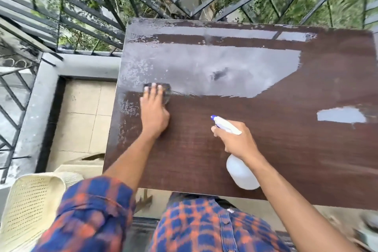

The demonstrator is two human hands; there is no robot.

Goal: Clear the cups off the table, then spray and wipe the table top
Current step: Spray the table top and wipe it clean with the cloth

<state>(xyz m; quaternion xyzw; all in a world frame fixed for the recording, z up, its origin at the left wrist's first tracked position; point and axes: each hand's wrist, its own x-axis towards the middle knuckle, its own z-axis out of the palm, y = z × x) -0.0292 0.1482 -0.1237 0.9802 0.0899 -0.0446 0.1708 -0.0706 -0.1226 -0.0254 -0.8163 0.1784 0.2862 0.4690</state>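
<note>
Dark brown wood-grain desk [286, 159]: no cups in view on it. Clearing judged done, wipe stage in hand.

Pale wet film [204, 71]: covers the desk's far part, ahead and to the right of the left grip [153, 112]. Surface under both grips looks dry.

Translucent white plastic spray bottle with blue-tipped nozzle [241, 172]: right grip [235, 141] wrapped round its neck, one finger at the trigger. Nozzle points forward and left of that grip. Body hangs below the wrist, over the desk's near edge. Contact with the desk: cannot tell.

Dark grey wiping cloth [167, 93]: flat under the left grip, fingers straight and pressing, not curled. It sits at the film's near border, close to the desk's left edge.

Risks, judged:
- With no curl on the cloth, a fast stroke on the wet film could slide it out from under the fingers and off the left edge.
- The trigger finger is loaded, so a stray squeeze would re-wet the dry area.
- Far right of both grips needs a long reach, so patches may be missed.
</note>
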